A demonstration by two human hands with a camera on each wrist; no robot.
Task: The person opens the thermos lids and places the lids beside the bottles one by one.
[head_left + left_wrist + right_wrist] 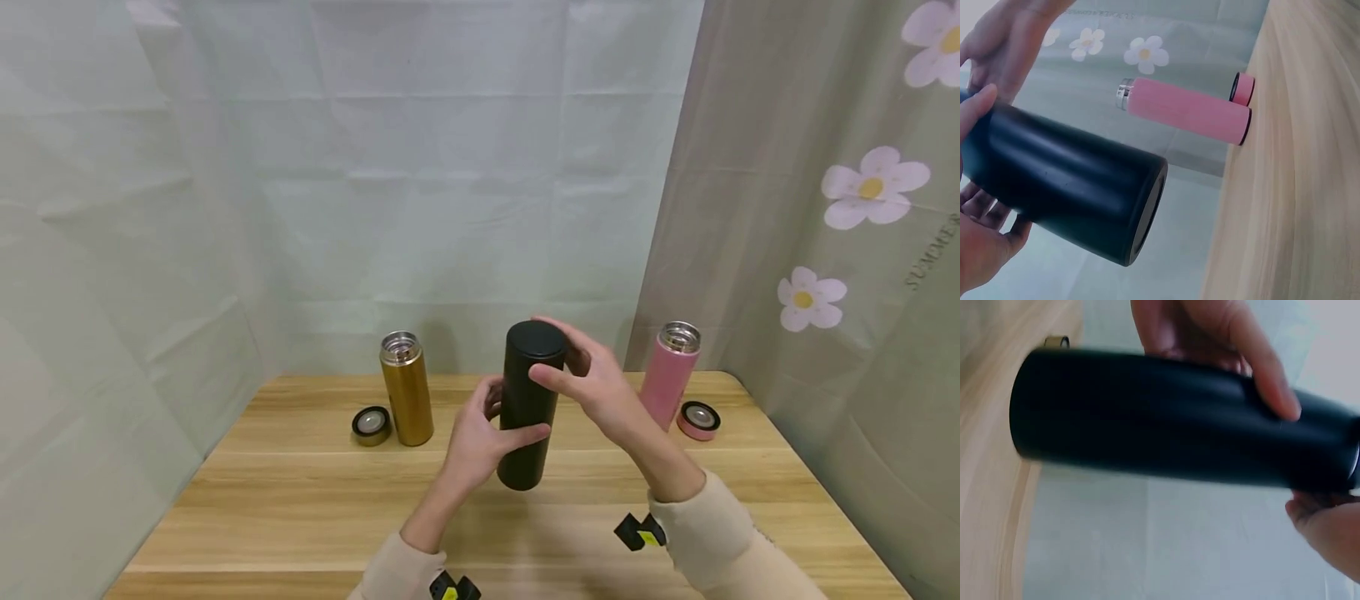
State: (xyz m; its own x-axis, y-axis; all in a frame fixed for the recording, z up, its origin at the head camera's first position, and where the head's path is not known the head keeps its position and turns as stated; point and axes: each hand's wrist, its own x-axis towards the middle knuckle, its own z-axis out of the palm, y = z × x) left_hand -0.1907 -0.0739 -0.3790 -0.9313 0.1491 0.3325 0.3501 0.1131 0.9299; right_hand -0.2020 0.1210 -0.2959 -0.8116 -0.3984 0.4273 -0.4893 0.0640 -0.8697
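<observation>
A black thermos bottle, its dark lid on top, is held above the wooden table, almost upright. My left hand grips its middle, thumb across the front. Higher up, my right hand holds it near the lid, with the thumb in front and the fingers partly hidden behind. The left wrist view shows the bottle's base off the table. In the right wrist view the bottle's body is blurred, with the right hand at its lid end.
On the table, a gold bottle stands lidless at the back left, its lid beside it. A lidless pink bottle stands at the back right by its lid. Curtains hang behind and at the sides.
</observation>
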